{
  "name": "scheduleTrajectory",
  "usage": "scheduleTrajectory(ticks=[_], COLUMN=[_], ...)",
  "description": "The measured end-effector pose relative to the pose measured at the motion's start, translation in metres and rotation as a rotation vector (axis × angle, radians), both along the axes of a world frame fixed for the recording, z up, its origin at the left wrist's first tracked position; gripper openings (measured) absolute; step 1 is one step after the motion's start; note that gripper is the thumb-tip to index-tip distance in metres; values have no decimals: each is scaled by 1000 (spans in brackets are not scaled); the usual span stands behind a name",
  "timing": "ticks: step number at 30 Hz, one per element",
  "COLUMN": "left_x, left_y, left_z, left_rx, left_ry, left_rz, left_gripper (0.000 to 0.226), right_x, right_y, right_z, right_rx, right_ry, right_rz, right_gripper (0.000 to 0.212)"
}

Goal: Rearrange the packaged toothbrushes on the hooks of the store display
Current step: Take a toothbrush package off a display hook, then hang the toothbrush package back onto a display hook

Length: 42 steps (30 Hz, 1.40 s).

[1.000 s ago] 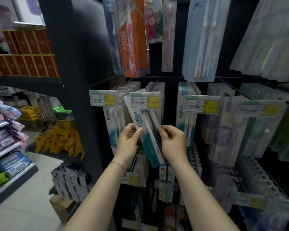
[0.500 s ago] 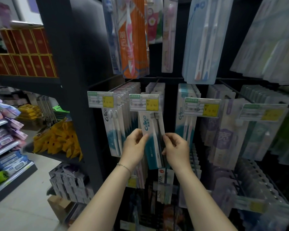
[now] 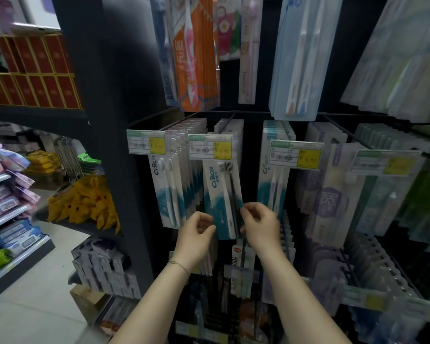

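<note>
Far-left shelves (image 3: pixel 13 256): tiers of soft packets in pink, purple and blue.
Red boxes (image 3: pixel 35 70): stacked in rows on an upper shelf, upper left.
Yellow packets (image 3: pixel 85 202): heaped on a dark shelf, just left of the dark upright post (image 3: pixel 114 120).
Left hook packs (image 3: pixel 169 189): a row of white-and-teal packs marked Cnice, hanging behind a green and yellow price tag (image 3: pixel 146 146).
Orange pack (image 3: pixel 196 58): hangs on the row above and holds a pink brush.
Toothbrush pack (image 3: pixel 222 202): white and teal, marked Cnice, with a dark-bristled brush inside. It hangs at the front of the middle hook below the middle price tag (image 3: pixel 210 147), leaning slightly, between the two hands.
Left hand (image 3: pixel 196 227): fingers curled at the pack's lower left corner, touching its edge. Whether it grips the pack cannot be told. A thin bracelet (image 3: pixel 179 264) sits on the wrist.
Right hand (image 3: pixel 258 224): fingertips pinch the pack's lower right edge, with the back of the hand toward the camera.
Right hook packs (image 3: pixel 273 184): Cnice packs with pink-handled brushes, behind a third price tag (image 3: pixel 296 153).
Pale blue packs (image 3: pixel 298 58): hang on the upper row, above the right hook.
Purple packs (image 3: pixel 328 199): a blurred row further right.
Greenish packs (image 3: pixel 382 194): at the far right, too blurred to read.
</note>
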<state>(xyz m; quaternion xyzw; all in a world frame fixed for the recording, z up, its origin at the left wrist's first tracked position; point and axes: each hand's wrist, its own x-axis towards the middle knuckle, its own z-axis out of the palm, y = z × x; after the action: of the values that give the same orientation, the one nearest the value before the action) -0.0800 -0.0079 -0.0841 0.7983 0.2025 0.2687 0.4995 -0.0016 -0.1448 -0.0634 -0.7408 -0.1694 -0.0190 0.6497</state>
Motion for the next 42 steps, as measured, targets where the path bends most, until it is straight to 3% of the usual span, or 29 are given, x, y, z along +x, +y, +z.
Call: scheduleTrajectory(ticks=[8, 14, 20, 24, 42], left_x=[-11, -20, -27, -30, -37], left_y=[0, -6, -13, -21, -69], left_z=[-5, -12, -18, -22, -45], left_rx=[22, 123, 341, 464, 560], left_ry=[9, 46, 111, 160, 185], left_rz=[17, 15, 30, 50, 53], left_gripper=[9, 5, 10, 16, 12], right_x=[-4, -13, -23, -32, -46], right_y=[-3, -10, -18, -25, -61], right_z=[-21, -28, -32, -35, -57], right_rx=[-122, -331, -614, -701, -720], right_ry=[82, -73, -277, -382, -486], right_rz=[4, 24, 47, 50, 110], right_gripper=[10, 5, 16, 19, 27])
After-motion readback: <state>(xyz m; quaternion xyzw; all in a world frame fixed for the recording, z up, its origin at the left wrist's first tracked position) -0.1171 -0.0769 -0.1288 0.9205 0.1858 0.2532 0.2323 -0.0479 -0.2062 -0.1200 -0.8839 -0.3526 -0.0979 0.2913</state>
